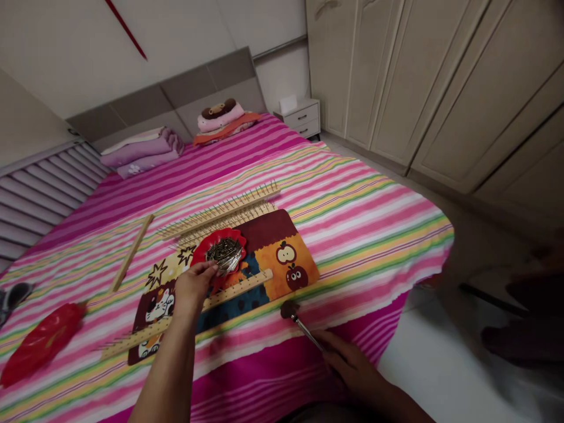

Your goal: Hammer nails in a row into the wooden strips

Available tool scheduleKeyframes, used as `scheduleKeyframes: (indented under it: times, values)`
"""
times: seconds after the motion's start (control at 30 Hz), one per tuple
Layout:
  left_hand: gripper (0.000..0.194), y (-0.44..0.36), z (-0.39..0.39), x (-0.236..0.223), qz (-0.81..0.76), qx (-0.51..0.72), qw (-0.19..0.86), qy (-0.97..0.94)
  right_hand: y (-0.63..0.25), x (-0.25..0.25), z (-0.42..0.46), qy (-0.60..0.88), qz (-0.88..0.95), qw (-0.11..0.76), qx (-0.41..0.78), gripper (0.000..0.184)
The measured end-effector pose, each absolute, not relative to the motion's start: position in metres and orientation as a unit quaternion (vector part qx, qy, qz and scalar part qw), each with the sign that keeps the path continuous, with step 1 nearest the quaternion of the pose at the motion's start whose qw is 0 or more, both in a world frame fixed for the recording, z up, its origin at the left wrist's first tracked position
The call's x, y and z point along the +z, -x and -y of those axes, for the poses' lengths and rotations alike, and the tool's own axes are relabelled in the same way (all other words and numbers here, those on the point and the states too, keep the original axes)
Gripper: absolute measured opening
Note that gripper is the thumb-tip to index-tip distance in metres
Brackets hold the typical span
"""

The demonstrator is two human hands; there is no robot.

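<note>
My left hand (pixel 192 286) reaches to the near left rim of a scalloped red dish (pixel 241 236). Its fingertips are pinched together beside a heap of metal nails (pixel 225 254); whatever lies between them is too small to make out. In my right hand (pixel 348 359) is a hammer (pixel 307 331), gripped by its handle, the dark head hanging over the near side of the bed. Below the dish a wooden strip (pixel 240 288) with a row of holes or nails runs across a colourful cartoon mat (pixel 304 252), partly hidden by my left forearm.
Behind the dish lie wooden strips (pixel 220 212) bristling with nails. A bare-looking strip (pixel 132 252) and another red dish (pixel 44 343) are to the left. Folded bedding (pixel 143 153) sits by the headboard (pixel 189 85); wardrobes (pixel 379 70) line the right.
</note>
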State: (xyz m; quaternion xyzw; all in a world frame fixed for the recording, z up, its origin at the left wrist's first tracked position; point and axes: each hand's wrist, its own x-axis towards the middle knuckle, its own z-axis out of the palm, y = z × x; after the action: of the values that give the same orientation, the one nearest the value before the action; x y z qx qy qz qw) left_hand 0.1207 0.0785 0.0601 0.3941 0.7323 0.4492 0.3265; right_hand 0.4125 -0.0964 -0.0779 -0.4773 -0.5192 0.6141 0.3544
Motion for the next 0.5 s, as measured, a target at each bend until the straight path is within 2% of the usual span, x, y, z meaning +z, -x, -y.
scheduleKeyframes:
  times: [0.17,0.5]
  values:
    - [0.037,-0.153,-0.047,0.048,-0.679,0.514,0.348,-0.391,-0.413,-0.073,0.095,0.466,0.538,0.357,0.604,0.041]
    - [0.033,-0.191,-0.033,-0.01,-0.683,0.5,0.308,-0.435,-0.415,-0.065,0.094,0.456,0.546,0.352,0.608,0.041]
